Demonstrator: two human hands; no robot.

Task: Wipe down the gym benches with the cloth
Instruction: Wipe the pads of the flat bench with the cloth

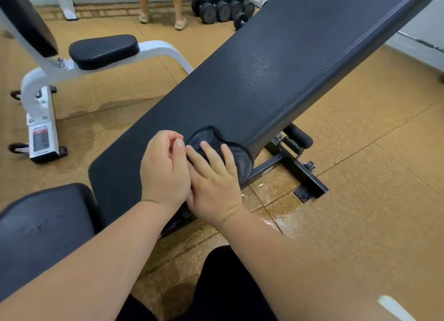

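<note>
A long black padded bench back (240,87) slopes up from lower left to upper right, with a wet sheen near its middle. A dark cloth (209,138) is draped over its near right edge and hangs down the side. My right hand (213,179) lies flat on the cloth with straight, spread fingers. My left hand (164,164) hovers just left of it over the pad, fingers loosely curled, thumb near the fingertips, holding nothing. The bench's black seat pad (45,227) is at lower left.
A second bench with a white frame (40,99) and black seat (103,50) stands at left. Several black dumbbells (223,8) lie on the floor at the back. A person's legs (161,6) stand beyond. Wet patches mark the brown floor (360,176).
</note>
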